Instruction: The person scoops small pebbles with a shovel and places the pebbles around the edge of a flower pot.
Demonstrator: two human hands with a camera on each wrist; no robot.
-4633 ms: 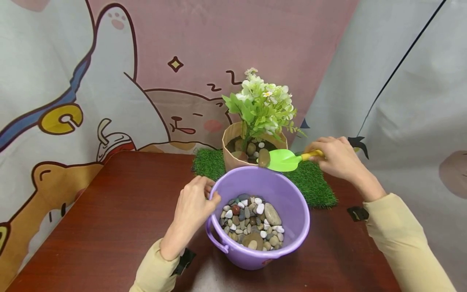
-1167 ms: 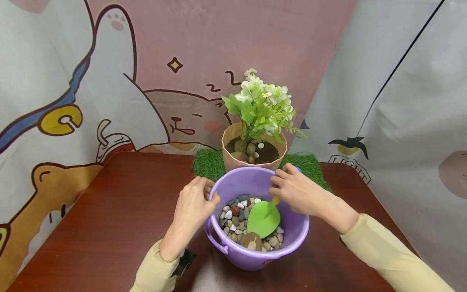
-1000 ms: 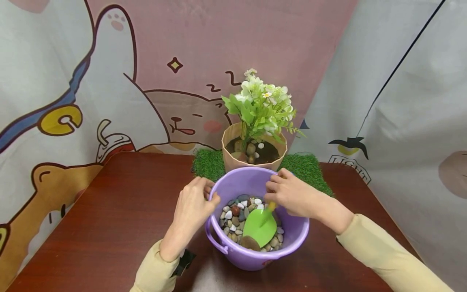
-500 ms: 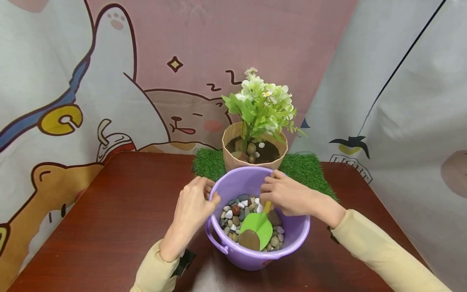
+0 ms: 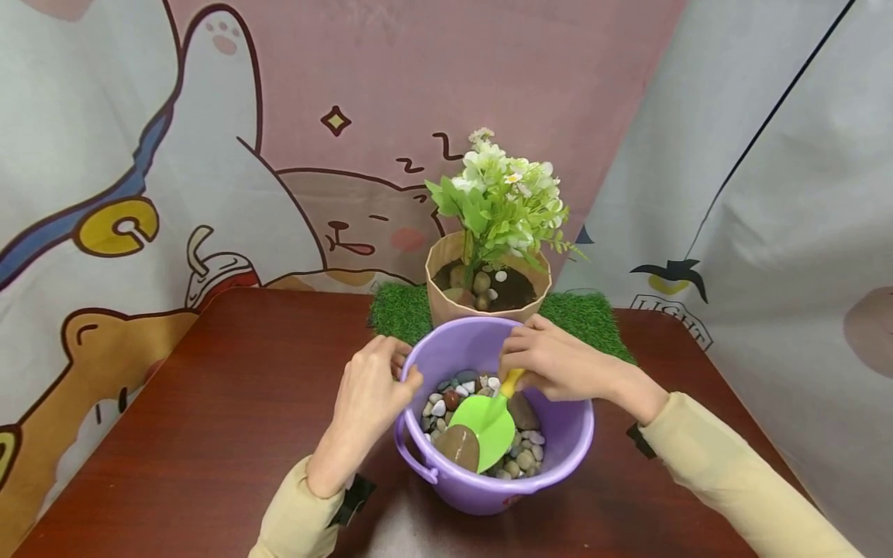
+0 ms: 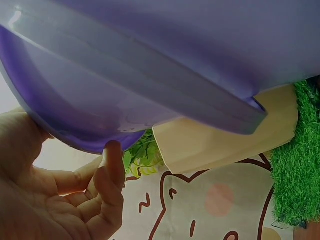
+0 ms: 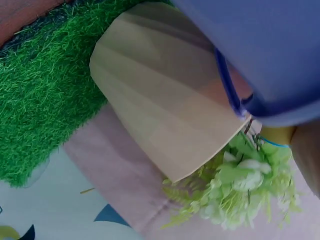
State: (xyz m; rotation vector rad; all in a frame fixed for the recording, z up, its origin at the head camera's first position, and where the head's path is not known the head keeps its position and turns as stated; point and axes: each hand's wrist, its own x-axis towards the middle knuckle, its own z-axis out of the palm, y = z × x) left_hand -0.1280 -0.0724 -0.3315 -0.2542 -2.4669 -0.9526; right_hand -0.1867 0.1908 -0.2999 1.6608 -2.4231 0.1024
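A purple bucket (image 5: 481,502) stands at the front of the table with pebbles (image 5: 525,457) of mixed colours in it. On its left rim, my left hand (image 5: 373,384) grips between thumb and fingers; the left wrist view shows this left hand (image 6: 75,192) under the rim. My right hand (image 5: 558,360) reaches over the bucket's right side and grips the yellow handle of a toy shovel with a green blade (image 5: 497,422). A large brown stone (image 5: 458,446) lies over the left part of the blade. Another large stone (image 5: 525,412) lies among the pebbles, right of the handle.
Right behind the bucket, a beige pot (image 5: 446,306) holds dark soil, several stones and a white-flowered plant (image 5: 502,194). It stands on a strip of artificial grass (image 5: 586,325). A printed cloth (image 5: 391,77) hangs behind the brown table (image 5: 258,403).
Earlier the shovel was by the pot's rim with a stone on its tip. It has since moved down into the bucket and leftward, under the brown stone. The left hand keeps its place.
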